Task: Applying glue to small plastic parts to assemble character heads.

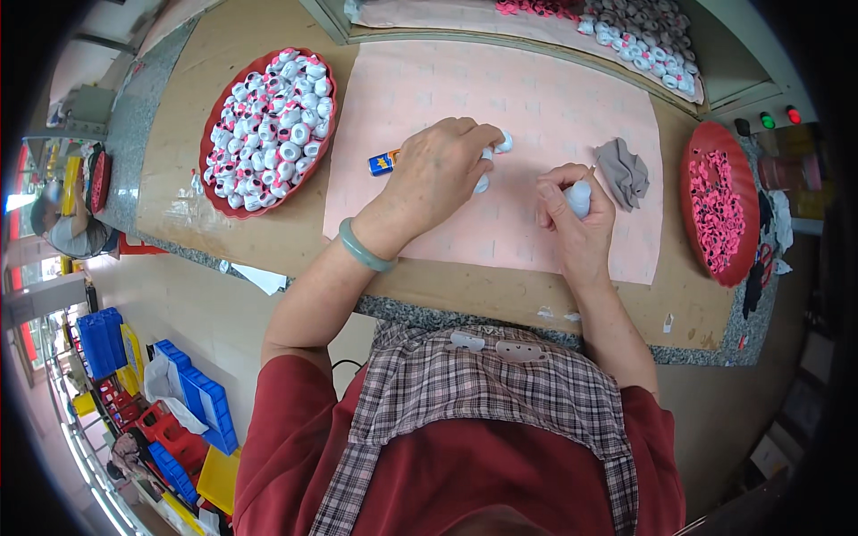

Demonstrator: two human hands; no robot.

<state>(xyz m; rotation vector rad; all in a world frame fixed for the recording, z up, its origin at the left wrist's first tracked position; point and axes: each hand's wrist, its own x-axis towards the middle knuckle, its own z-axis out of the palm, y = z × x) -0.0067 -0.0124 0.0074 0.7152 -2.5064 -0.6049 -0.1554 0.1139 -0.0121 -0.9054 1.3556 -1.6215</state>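
Note:
My left hand (442,165), a green bangle at its wrist, reaches over the pink sheet (509,237). Its bent fingers close around small white pieces (483,183), though the grip itself is partly hidden. A similar white rounded piece (506,142) lies just beyond the fingertips. In my right hand (576,214) is a small pale squeeze bottle (579,198), its thin tip pointing up and away from me. Beside the left hand lies a small blue and orange box (382,163), partly covered. A crumpled grey cloth (623,174) rests right of the bottle.
At left, a red scalloped tray (213,134) is heaped with white pieces bearing pink and black spots. The red tray (749,214) at right holds small pink and black bits. A shelf (438,18) with more pieces stands behind. Scissors (761,263) lie by the right edge.

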